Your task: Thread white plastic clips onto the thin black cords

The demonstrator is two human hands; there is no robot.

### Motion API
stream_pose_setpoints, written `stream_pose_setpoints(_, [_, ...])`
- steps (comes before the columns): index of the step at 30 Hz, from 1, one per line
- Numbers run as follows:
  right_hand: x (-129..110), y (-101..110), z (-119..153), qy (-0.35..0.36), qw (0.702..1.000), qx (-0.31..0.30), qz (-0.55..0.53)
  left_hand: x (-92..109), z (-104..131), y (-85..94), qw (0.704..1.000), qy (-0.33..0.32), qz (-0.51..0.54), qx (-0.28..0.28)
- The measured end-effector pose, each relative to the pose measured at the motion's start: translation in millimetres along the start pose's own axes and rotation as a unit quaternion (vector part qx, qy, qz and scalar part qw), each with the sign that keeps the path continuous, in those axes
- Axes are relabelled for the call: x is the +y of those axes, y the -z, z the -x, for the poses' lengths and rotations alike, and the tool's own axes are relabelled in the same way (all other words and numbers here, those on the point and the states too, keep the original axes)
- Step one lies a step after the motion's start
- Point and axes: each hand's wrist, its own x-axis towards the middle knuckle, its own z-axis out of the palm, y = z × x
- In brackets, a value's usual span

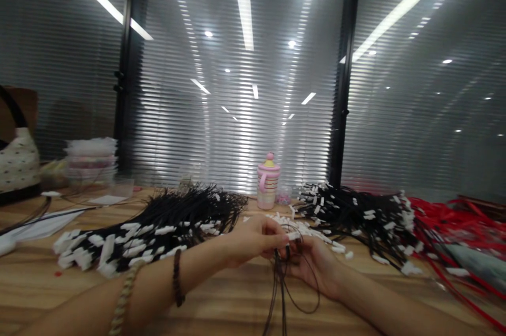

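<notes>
Cords (283, 296), thin and dark, hung from between our two hands over the near middle of the wood-grain tabletop (221, 307). Our left hand (253, 243) had its thumb and forefinger pinched at the cords' upper ends, right beside a small white end piece (293, 237). Our right hand (316, 265) met it from the right, fingers curled round the same cords; blur kept us from telling which fingertips pressed the white piece itself. A slack loop bowed out below the right fingers.

For this fine fingertip work, we judged that one hand did best as a steady anchor while the other made only small adjustments. The cords needed to lie parallel at the pinch, and the loop needed to hang free so that nothing snagged or twisted. A light grip close to the white piece seemed surer than a hold lower down.

Clearance mattered too: a left bundle of black cords (185, 209) with white ends lay beyond our left forearm, loose white pieces (338, 247) lay just past our fingers, and a right bundle of black cords (348, 209) lay farther off, beside red straps (458, 220).
</notes>
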Motion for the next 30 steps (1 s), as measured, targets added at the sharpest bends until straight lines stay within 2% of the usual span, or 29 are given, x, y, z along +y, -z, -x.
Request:
stream_pose_setpoints(3, [-4,6,-7,0.033,0.995,0.000,0.093,-12,2,-9.9,0.999,0.018,-0.027,-0.001])
stream_pose_setpoints(5, [-17,13,-7,0.033,0.970,0.019,0.238,-17,4,-14.8,0.998,0.030,-0.054,-0.009])
stream_pose_setpoints(6, [-26,17,-6,0.037,0.939,0.042,0.338,-19,5,-16.4,0.997,0.038,-0.069,-0.013])
stream_pose_setpoints(7, [-35,21,-4,0.027,0.886,0.058,0.460,-19,6,-17.5,0.995,0.048,-0.086,-0.016])
stream_pose_setpoints(8, [-45,25,-1,0.031,0.819,0.060,0.570,-20,6,-18.0,0.992,0.060,-0.106,-0.015])
stream_pose_setpoints(9, [-53,28,3,0.031,0.762,0.065,0.644,-19,6,-17.7,0.989,0.075,-0.123,-0.011])
stream_pose_setpoints(10, [-60,30,7,0.014,0.732,0.066,0.678,-19,6,-16.4,0.986,0.090,-0.138,-0.006])
stream_pose_setpoints(11, [-64,31,10,-0.007,0.733,0.068,0.677,-19,5,-14.2,0.984,0.104,-0.148,0.001])
stream_pose_setpoints(12, [-64,31,13,-0.021,0.755,0.073,0.651,-19,3,-11.1,0.982,0.115,-0.152,0.011])
stream_pose_setpoints(15, [-50,25,16,0.000,0.868,0.092,0.488,-24,-3,2.5,0.982,0.141,-0.123,0.040])
stream_pose_setpoints(16, [-41,21,15,0.019,0.896,0.097,0.433,-26,-5,7.3,0.982,0.150,-0.105,0.042])
stream_pose_setpoints(18, [-23,13,13,0.039,0.932,0.089,0.349,-30,-7,15.1,0.986,0.151,-0.051,0.049])
stream_pose_setpoints(21, [-5,4,12,0.028,0.945,0.076,0.317,-34,-6,19.9,0.990,0.134,0.002,0.051])
stream_pose_setpoints(25, [1,1,13,0.022,0.934,0.098,0.344,-36,-3,18.6,0.992,0.111,0.014,0.050])
stream_pose_setpoints(30, [4,5,12,0.025,0.920,0.086,0.382,-35,-4,17.4,0.990,0.111,0.055,0.068])
